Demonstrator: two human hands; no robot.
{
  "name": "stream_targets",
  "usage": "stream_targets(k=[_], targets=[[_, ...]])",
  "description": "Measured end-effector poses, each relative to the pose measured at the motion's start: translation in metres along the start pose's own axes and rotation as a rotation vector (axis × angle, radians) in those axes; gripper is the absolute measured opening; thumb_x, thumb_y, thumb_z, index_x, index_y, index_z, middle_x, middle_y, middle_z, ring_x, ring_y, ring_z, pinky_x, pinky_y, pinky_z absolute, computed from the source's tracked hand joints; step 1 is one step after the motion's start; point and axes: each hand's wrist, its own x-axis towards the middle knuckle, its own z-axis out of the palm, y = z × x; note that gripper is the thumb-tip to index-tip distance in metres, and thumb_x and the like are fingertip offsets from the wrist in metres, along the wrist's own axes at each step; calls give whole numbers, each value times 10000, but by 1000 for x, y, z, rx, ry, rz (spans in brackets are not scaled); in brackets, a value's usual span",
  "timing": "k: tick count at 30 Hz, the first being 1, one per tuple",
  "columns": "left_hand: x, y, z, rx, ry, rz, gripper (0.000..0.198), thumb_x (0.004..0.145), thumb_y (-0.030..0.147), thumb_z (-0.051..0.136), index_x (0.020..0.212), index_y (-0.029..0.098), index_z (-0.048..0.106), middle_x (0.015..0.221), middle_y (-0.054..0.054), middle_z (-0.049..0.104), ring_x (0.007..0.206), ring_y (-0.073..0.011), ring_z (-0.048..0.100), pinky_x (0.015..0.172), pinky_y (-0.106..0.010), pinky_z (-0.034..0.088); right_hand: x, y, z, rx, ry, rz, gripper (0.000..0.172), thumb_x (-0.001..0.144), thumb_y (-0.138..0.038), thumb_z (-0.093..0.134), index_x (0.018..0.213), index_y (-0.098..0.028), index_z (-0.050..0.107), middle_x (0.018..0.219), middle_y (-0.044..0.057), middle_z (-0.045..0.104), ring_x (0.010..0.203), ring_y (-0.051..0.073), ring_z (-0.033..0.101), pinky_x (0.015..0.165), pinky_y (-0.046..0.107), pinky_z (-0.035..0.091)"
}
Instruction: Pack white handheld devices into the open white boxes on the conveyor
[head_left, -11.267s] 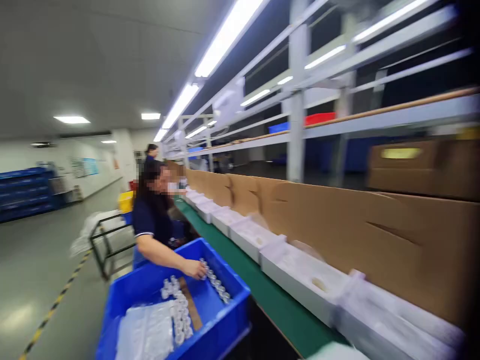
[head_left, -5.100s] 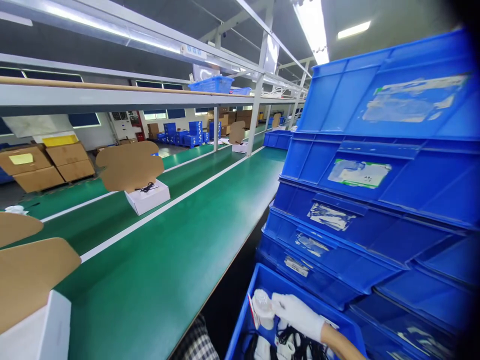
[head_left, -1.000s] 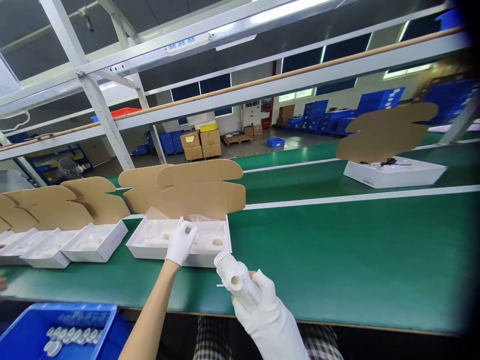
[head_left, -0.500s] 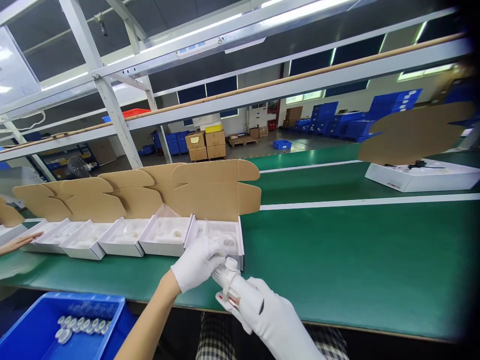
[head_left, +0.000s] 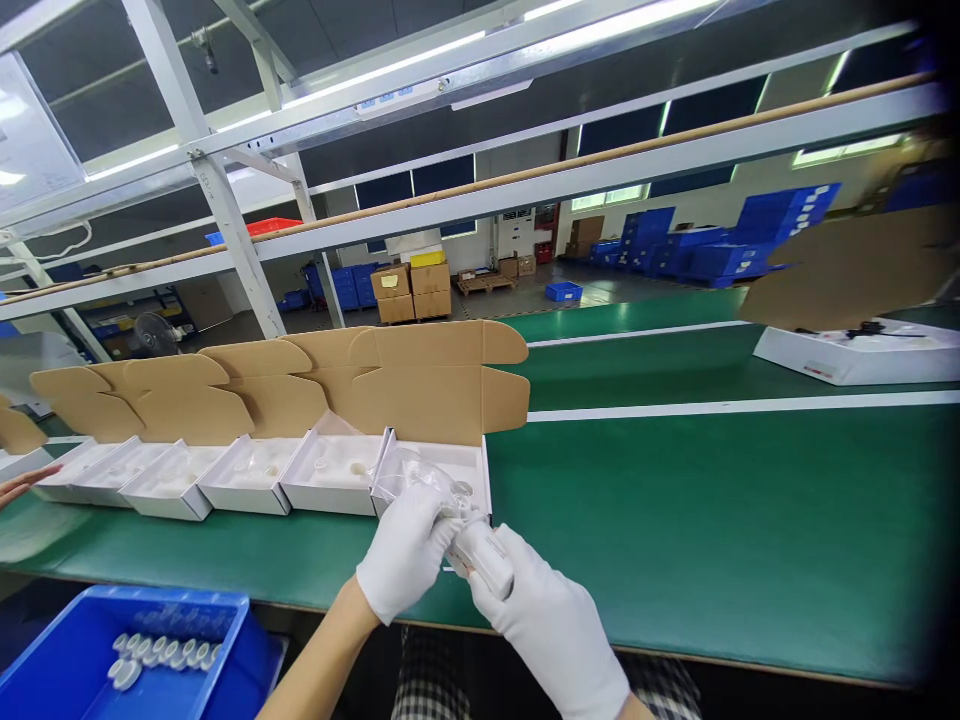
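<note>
My right hand (head_left: 536,615), in a white glove, wraps round a white cylindrical device (head_left: 487,560) just in front of the nearest box. My left hand (head_left: 409,555), also gloved, is closed at the device's far end. A crumpled clear plastic bag (head_left: 424,472) runs from its fingers into the box; the exact grip is partly hidden. The open white box (head_left: 486,470) has its brown cardboard lid (head_left: 427,395) raised behind it. A small round clear part (head_left: 461,490) shows just beyond my fingertips.
More open boxes (head_left: 251,490) with plastic-wrapped contents stand in a row leftward on the green table (head_left: 712,530). Another person's hand (head_left: 26,485) is at the far left. A blue bin (head_left: 244,640) holds several white parts. Another open box (head_left: 810,362) stands far right.
The device has moved slightly up and towards the box, turning in my right hand, so its capped end and flap no longer show. More of the plastic bag shows. The other person's hand has drawn left.
</note>
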Motion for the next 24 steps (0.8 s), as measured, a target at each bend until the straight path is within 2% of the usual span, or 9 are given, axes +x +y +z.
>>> stream_targets(k=[4, 7, 10, 12, 15, 17, 19, 22, 24], targets=[[2, 5, -3, -9, 103, -79, 145, 948, 227, 452, 817, 203, 509, 863, -29, 600, 820, -193, 552, 782, -347, 460, 0, -2, 1, -172, -3, -158, 248, 927, -322, 415, 1063, -190, 576, 686, -1, 654, 481, 181, 633, 445, 298, 413], [4, 11, -5, 12, -19, 41, 105, 930, 191, 487, 859, 202, 563, 920, -28, 640, 857, -188, 577, 801, -326, 463, -2, -3, 3, -120, -86, -122, 190, 888, -304, 473, 983, -195, 596, 649, 0, 635, 496, 195, 641, 457, 299, 407], [-3, 8, -7, 222, -163, 279, 149, 943, 193, 459, 865, 191, 585, 870, -44, 647, 783, -201, 563, 728, -328, 440, 5, 2, 3, 142, -255, 147, 175, 826, -372, 582, 895, -211, 601, 660, 19, 670, 533, 213, 644, 497, 294, 424], [-11, -1, -10, 338, -129, 336, 186, 957, 207, 440, 839, 186, 583, 792, -43, 625, 705, -198, 522, 662, -321, 404, 14, 8, 1, 520, -358, 485, 301, 746, -485, 694, 850, -219, 600, 696, 29, 692, 591, 212, 642, 540, 290, 450], [-23, -12, -12, 335, -30, 294, 199, 973, 222, 449, 824, 183, 575, 748, -28, 599, 685, -177, 507, 646, -289, 399, 20, 14, 1, 1070, -363, 874, 509, 713, -698, 635, 849, -209, 595, 691, 26, 672, 569, 171, 598, 495, 262, 446], [-28, -10, -8, 275, 35, 259, 185, 980, 229, 457, 840, 177, 566, 758, -24, 597, 705, -161, 519, 666, -268, 422, 16, 12, 6, 1221, -347, 966, 552, 769, -752, 525, 812, -205, 576, 540, -27, 567, 405, 111, 457, 371, 218, 336], [-29, 0, 1, 157, 102, 272, 148, 980, 227, 470, 885, 183, 574, 796, -23, 612, 744, -150, 542, 707, -256, 442, 9, 6, 14, 1260, -333, 1017, 524, 760, -727, 589, 722, -207, 532, 414, -80, 438, 316, 66, 313, 315, 182, 221], [-32, 15, 16, -13, 148, 381, 106, 965, 193, 493, 921, 200, 589, 831, -23, 632, 779, -144, 561, 740, -254, 443, 1, -2, 25, 1349, -306, 1077, 500, 715, -649, 710, 648, -204, 492, 360, -93, 397, 290, 41, 283, 304, 154, 180], [-37, 17, 26, -14, 136, 405, 107, 956, 175, 499, 891, 199, 582, 816, -23, 632, 765, -145, 549, 720, -257, 429, 2, -3, 29, 1465, -303, 1129, 491, 737, -643, 689, 646, -201, 495, 376, -100, 381, 298, 27, 241, 300, 138, 152]])
